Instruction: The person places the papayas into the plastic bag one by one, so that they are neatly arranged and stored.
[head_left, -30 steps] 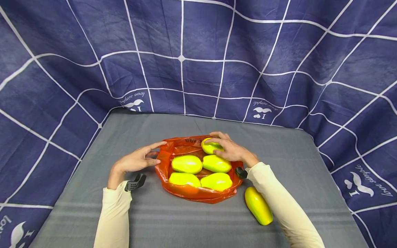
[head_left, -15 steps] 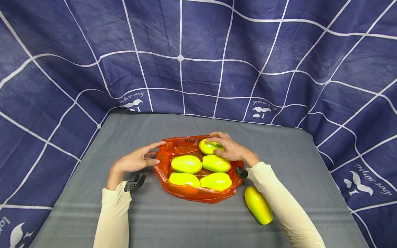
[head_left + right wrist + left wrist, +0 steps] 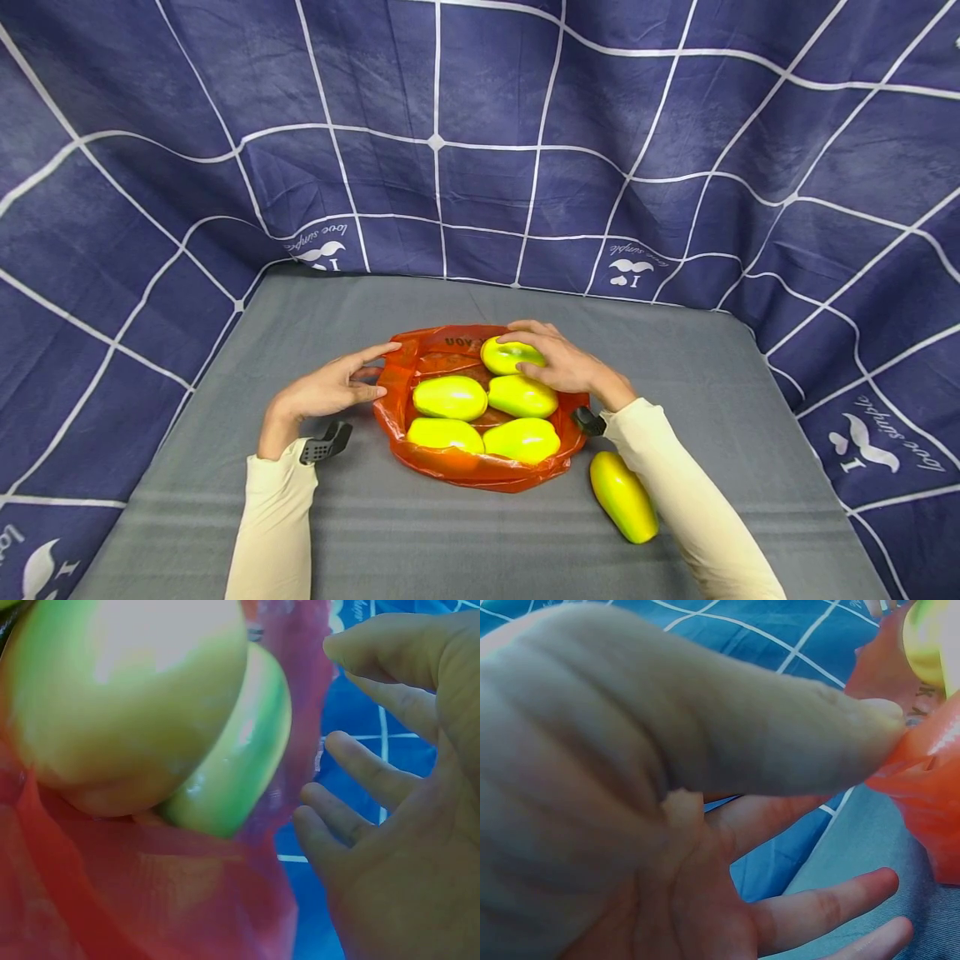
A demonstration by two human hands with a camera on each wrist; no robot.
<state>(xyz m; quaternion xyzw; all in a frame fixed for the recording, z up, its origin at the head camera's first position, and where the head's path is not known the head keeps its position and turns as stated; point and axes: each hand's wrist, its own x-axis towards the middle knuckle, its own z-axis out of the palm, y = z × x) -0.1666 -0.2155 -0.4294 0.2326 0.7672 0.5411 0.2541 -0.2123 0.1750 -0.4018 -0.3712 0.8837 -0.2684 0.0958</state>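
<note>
A red plastic bag (image 3: 480,477) lies with its mouth spread, holding several oblong yellow-green fruits (image 3: 450,397) that look like papayas. My left hand (image 3: 322,390) is at the bag's left rim; its thumb touches the red plastic (image 3: 930,787) and the other fingers are extended. At the back right of the bag, my right hand (image 3: 558,362) is over and beside the rearmost fruit (image 3: 504,357). In the right wrist view its fingers are spread, with a gap between them and the fruits (image 3: 127,697). Nothing is in its grasp.
Another such fruit (image 3: 622,497) lies on the grey table cover (image 3: 435,546), outside the bag at the front right, beside my right sleeve (image 3: 690,500). A blue cloth with white lines (image 3: 487,192) hangs behind and along both sides.
The rearmost fruit has shifted slightly left. My right hand and wrist have drawn a little to the right. My left hand stays at the rim.
</note>
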